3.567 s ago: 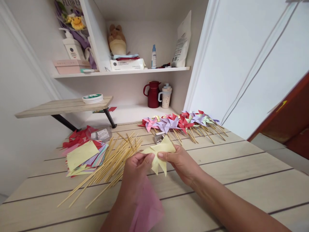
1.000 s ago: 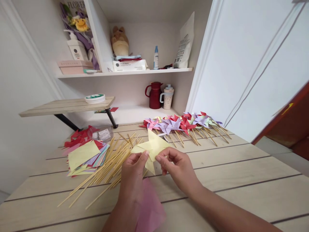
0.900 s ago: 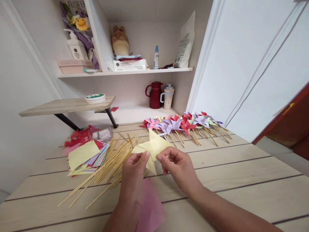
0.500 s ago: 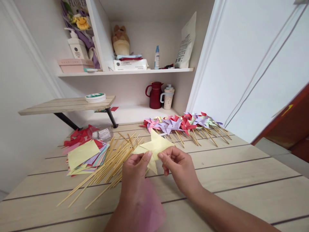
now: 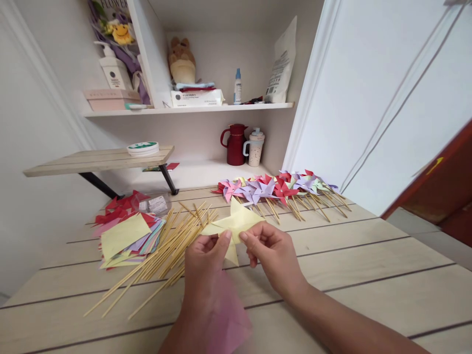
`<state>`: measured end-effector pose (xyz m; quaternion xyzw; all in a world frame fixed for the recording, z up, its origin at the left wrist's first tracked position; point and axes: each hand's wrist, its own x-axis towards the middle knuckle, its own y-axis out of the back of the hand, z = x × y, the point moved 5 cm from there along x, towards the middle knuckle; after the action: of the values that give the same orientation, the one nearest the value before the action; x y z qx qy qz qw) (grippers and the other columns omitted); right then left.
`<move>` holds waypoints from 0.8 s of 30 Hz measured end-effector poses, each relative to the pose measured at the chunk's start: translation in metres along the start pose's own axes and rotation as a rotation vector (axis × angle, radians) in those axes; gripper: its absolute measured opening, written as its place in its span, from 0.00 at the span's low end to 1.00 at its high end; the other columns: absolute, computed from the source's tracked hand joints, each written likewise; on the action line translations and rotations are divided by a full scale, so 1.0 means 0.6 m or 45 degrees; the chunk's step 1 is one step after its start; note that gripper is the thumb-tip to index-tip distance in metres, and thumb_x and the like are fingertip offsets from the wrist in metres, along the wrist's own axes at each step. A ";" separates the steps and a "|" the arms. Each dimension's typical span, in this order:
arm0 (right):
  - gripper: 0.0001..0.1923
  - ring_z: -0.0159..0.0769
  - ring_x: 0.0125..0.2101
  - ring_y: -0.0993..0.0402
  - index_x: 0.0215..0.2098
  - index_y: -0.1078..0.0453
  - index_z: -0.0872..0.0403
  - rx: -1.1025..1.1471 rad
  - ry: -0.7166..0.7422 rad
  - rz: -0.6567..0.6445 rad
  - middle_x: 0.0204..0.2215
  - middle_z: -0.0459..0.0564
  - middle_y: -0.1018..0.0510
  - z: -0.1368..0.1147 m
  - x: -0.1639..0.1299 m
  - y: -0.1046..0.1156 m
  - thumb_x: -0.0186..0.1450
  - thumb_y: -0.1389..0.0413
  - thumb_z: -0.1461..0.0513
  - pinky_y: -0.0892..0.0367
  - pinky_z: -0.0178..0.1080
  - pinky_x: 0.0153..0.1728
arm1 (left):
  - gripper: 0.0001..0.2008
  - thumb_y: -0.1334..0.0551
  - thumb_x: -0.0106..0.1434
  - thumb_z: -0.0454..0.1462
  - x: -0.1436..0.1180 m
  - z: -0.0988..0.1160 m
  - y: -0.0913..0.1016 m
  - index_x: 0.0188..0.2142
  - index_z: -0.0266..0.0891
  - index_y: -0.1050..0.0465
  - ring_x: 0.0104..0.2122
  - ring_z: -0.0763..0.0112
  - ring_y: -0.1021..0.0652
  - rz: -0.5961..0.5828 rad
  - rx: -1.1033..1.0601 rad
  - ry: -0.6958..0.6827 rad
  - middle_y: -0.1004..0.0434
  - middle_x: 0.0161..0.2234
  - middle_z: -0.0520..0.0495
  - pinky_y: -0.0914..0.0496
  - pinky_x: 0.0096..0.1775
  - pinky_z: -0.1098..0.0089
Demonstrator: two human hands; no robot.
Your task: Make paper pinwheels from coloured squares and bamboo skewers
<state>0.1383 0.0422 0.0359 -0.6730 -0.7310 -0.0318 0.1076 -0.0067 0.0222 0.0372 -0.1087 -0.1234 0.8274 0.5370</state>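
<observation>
A pale yellow folded paper pinwheel (image 5: 236, 222) is held above the wooden table (image 5: 368, 265). My left hand (image 5: 204, 265) pinches its left side with thumb and forefinger. My right hand (image 5: 275, 255) pinches its middle from the right. A pink sheet of paper (image 5: 228, 314) lies under my left wrist. A heap of bamboo sticks (image 5: 165, 250) lies just left of my hands.
A stack of coloured paper squares (image 5: 127, 236) sits at the left. Finished pinwheels on sticks (image 5: 280, 189) lie in a row at the back. Behind are a red jug (image 5: 233, 144), a cup (image 5: 253, 146), a small side shelf (image 5: 99, 162) and a wall shelf (image 5: 184, 109) with bottles.
Since 3.6 s ago the yellow pinwheel has been turned in my fingers, one point now up. Over the last second my hands barely shifted.
</observation>
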 end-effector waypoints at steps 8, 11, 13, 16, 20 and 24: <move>0.18 0.29 0.16 0.37 0.23 0.33 0.53 -0.051 0.037 -0.010 0.14 0.42 0.31 -0.003 0.000 -0.003 0.60 0.36 0.51 0.39 0.34 0.19 | 0.11 0.27 0.48 0.39 -0.002 -0.003 0.001 0.29 0.35 0.20 0.23 0.71 0.25 0.020 0.082 -0.046 0.21 0.24 0.49 0.33 0.28 0.73; 0.13 0.30 0.16 0.36 0.30 0.28 0.53 -0.117 0.120 -0.012 0.16 0.41 0.32 -0.011 0.000 0.000 0.62 0.37 0.52 0.38 0.34 0.19 | 0.10 0.28 0.49 0.39 0.004 -0.004 0.010 0.31 0.36 0.20 0.25 0.70 0.24 0.054 0.193 -0.131 0.21 0.25 0.49 0.33 0.29 0.72; 0.09 0.31 0.18 0.34 0.37 0.26 0.51 -0.227 0.285 0.030 0.18 0.41 0.31 -0.027 -0.001 0.008 0.64 0.39 0.55 0.35 0.35 0.21 | 0.09 0.30 0.51 0.40 0.009 0.001 0.018 0.31 0.37 0.20 0.29 0.68 0.23 0.095 0.323 -0.247 0.19 0.28 0.48 0.32 0.32 0.71; 0.10 0.36 0.30 0.27 0.46 0.27 0.48 -0.512 0.692 0.119 0.29 0.46 0.26 -0.061 -0.007 0.020 0.66 0.40 0.59 0.30 0.40 0.34 | 0.05 0.31 0.53 0.39 0.012 0.015 0.026 0.27 0.39 0.21 0.31 0.66 0.23 0.166 0.539 -0.447 0.20 0.28 0.48 0.32 0.35 0.70; 0.20 0.50 0.55 0.34 0.54 0.31 0.45 -0.912 1.047 0.178 0.54 0.57 0.33 -0.085 -0.014 0.019 0.64 0.38 0.61 0.36 0.55 0.54 | 0.02 0.35 0.56 0.35 0.003 0.038 0.017 0.27 0.41 0.24 0.29 0.68 0.24 0.149 0.756 -0.880 0.23 0.27 0.51 0.32 0.35 0.69; 0.22 0.56 0.64 0.45 0.56 0.31 0.45 -1.165 1.102 0.183 0.64 0.58 0.44 -0.087 -0.015 0.011 0.63 0.37 0.61 0.44 0.61 0.58 | 0.04 0.38 0.60 0.31 -0.018 0.042 -0.009 0.33 0.41 0.25 0.28 0.69 0.24 0.001 1.009 -1.366 0.22 0.30 0.52 0.33 0.39 0.65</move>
<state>0.1514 0.0241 0.0844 -0.6246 -0.4869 -0.6029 0.0967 -0.0055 0.0120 0.0634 0.5235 -0.0601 0.7498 0.4002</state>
